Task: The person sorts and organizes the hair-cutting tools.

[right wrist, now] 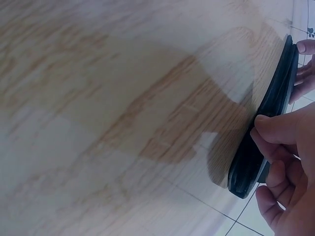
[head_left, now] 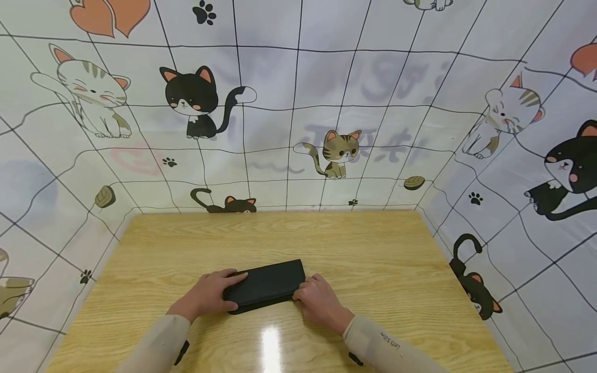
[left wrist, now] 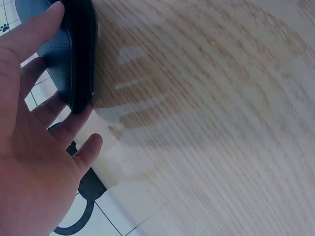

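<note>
A flat, oblong black case (head_left: 268,282) with a leathery surface lies slightly slanted on the wooden table. My left hand (head_left: 210,294) holds its left end, the thumb at the near edge and the index finger over the top. In the left wrist view, the other fingers of that hand reach round the end of the case (left wrist: 82,59). At the right end, my right hand (head_left: 322,300) pinches the near edge between thumb and curled index finger. The right wrist view shows a seam along the narrow side of the case (right wrist: 246,169); what lies between the pinching fingertips is hidden.
The wood-grain table (head_left: 373,248) runs back to a white wall covering (head_left: 280,166) printed with cats, paws and grid lines, which also closes off both sides. A bright light reflection falls on the tabletop in front of the case.
</note>
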A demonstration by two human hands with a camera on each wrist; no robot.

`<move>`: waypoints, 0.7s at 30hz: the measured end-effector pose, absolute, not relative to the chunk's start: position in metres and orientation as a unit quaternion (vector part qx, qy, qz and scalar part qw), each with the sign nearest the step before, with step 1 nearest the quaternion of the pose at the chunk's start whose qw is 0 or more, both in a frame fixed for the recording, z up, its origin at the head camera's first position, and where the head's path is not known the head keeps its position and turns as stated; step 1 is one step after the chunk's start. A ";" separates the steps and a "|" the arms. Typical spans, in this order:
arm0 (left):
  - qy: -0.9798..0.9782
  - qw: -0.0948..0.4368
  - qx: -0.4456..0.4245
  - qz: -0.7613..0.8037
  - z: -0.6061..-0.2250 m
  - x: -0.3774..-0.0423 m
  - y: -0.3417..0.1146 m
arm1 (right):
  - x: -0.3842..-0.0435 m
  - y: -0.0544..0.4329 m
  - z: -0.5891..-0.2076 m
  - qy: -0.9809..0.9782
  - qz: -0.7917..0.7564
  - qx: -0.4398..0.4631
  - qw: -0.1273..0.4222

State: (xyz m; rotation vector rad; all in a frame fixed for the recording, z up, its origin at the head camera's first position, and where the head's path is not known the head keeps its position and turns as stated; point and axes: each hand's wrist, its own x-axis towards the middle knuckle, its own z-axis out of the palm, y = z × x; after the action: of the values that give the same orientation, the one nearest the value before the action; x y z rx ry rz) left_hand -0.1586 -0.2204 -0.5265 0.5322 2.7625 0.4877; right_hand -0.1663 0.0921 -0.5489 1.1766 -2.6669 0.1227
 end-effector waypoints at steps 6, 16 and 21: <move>0.960 0.141 0.180 0.158 -0.526 -0.157 -0.219 | -0.166 0.091 -0.550 -0.909 0.051 0.398 0.116; 0.965 0.134 0.174 0.146 -0.532 -0.158 -0.219 | -0.164 0.088 -0.551 -0.917 0.034 0.383 0.109; 0.965 0.133 0.171 0.149 -0.534 -0.157 -0.219 | -0.162 0.086 -0.551 -0.919 0.028 0.378 0.110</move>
State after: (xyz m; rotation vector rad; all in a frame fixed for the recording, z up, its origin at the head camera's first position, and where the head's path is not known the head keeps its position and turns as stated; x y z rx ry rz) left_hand -0.1569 -0.2190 -0.5337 0.4971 2.7987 0.4325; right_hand -0.1624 0.0861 -0.5506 1.1105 -2.7012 0.0809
